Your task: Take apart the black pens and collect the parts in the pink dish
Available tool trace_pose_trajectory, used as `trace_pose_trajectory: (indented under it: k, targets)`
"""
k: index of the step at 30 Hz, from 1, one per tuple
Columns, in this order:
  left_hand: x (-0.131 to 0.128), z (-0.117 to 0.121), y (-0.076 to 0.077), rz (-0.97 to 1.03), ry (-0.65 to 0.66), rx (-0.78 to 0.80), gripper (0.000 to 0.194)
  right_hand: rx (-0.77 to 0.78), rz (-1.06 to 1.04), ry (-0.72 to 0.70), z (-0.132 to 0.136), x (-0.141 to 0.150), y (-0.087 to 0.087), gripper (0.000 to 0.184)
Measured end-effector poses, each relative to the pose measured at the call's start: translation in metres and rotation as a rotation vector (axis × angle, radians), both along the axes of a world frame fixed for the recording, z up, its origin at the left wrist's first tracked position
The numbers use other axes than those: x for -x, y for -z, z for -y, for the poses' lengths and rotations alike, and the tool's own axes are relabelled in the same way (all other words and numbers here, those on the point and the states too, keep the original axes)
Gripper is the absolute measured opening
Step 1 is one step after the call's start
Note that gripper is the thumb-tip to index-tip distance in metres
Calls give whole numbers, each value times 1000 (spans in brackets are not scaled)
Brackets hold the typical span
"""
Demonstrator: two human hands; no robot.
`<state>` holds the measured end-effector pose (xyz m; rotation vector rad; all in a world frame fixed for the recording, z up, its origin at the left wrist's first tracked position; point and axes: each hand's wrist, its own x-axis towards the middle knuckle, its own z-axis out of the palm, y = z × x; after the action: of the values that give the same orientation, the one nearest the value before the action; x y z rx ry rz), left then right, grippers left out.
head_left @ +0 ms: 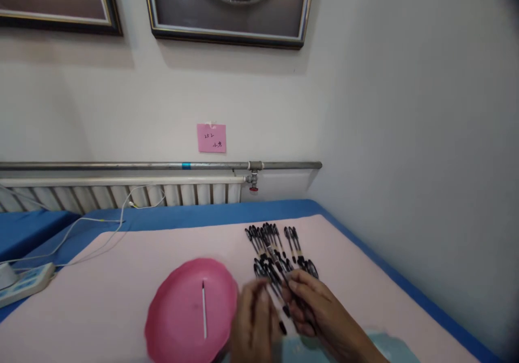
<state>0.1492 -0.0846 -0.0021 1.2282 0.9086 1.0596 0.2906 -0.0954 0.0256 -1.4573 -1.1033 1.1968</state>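
My right hand is closed around a black pen, whose upper end points up and left past the fingers. Close beside it, my left hand is raised with bent fingers, smeared by motion; whether anything is between its fingertips does not show. Just beyond both hands lie several black pens in bunches on the pink cloth. To the left stands a round pink plate with a wavy rim, holding a slim white refill with a dark tip.
The pink cloth lies over a blue-covered table. A light-blue sheet shows at the front edge. A power strip and white cable are at the left. A radiator and pipe run along the back wall.
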Motion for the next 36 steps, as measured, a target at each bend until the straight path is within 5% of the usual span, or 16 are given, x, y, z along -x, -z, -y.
trace_pose_trajectory:
  k: [2,5,13,17,25,36]
  targets:
    - [15,-7,-14,138,-141,82,41,59,-284,-68,19,20,4,17]
    - [34,-17,-24,302,-71,179,42,134,-461,-105,30,41,6,14]
    - [64,-41,-22,423,40,202,40,296,-660,-224,5,65,-11,12]
    - [73,-48,-16,474,56,210,36,334,-758,-287,-6,72,1,11]
    - [93,-65,-10,571,-190,205,27,401,-782,-272,-3,72,22,9]
    - [86,-55,-3,493,-84,258,29,361,-778,-196,1,64,21,9]
